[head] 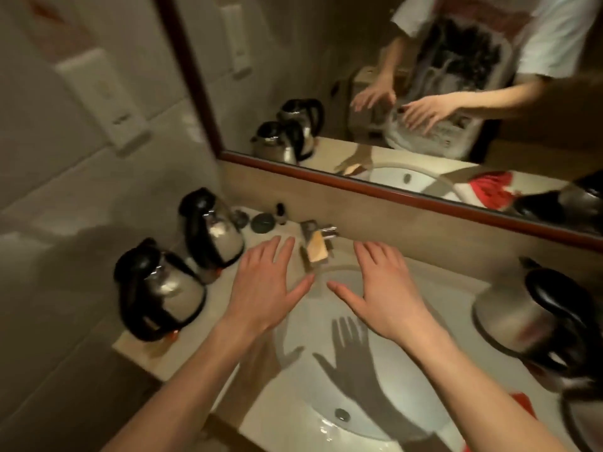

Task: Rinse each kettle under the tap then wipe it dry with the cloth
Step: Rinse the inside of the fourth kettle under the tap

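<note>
Steel kettles [160, 291], black lids and handles

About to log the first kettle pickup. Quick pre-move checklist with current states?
1. Left hand free: ok, fingers spread, holding nothing.
2. Right hand free: ok, open over the sink.
3. Kettles within view: ok, near left kettle, far left kettle, right kettle stand on the counter.
4. Tap running: cannot tell, no stream is plain.
5. Cloth ready: cannot tell, only a red edge shows by the right kettle.
6. Basin unobstructed: ok, only hand shadows in it.
</note>
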`<act>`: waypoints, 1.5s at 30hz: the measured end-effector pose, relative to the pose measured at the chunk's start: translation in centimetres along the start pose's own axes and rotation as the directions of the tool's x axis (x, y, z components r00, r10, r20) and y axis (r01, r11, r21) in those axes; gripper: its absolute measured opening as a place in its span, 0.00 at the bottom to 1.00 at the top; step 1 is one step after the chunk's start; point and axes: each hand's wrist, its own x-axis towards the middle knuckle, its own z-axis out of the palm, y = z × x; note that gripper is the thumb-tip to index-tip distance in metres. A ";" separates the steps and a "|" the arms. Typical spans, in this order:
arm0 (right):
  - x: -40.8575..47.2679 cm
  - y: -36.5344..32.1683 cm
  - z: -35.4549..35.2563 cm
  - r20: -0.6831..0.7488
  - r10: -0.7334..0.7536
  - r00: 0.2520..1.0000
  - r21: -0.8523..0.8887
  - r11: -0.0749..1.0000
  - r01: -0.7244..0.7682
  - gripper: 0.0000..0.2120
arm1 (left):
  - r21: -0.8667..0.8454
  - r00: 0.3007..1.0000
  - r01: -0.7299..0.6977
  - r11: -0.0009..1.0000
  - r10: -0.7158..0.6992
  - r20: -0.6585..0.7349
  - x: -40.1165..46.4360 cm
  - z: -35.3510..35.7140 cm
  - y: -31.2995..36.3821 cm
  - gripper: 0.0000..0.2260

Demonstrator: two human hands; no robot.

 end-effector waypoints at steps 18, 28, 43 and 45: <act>10.1 -26.1 12.7 0.180 -0.246 0.952 0.410 0.899 0.155 0.22 | -0.102 0.940 0.340 0.935 -0.339 0.026 -3.6 -0.5 -28.1 0.24; 10.2 -30.0 18.8 0.395 -0.143 0.908 0.710 0.674 -0.203 0.21 | -0.456 0.968 0.243 0.856 -0.247 0.052 -2.9 1.8 -31.6 0.27; 6.2 -21.9 16.7 0.292 0.152 0.944 0.908 0.266 -0.324 0.16 | -0.589 0.927 -0.002 0.808 -0.220 -0.305 -1.6 0.6 -22.2 0.19; 5.3 -19.8 15.8 0.266 0.178 0.947 0.918 0.254 -0.305 0.16 | -0.567 0.929 -0.074 0.820 -0.150 -0.337 -1.0 0.4 -19.7 0.20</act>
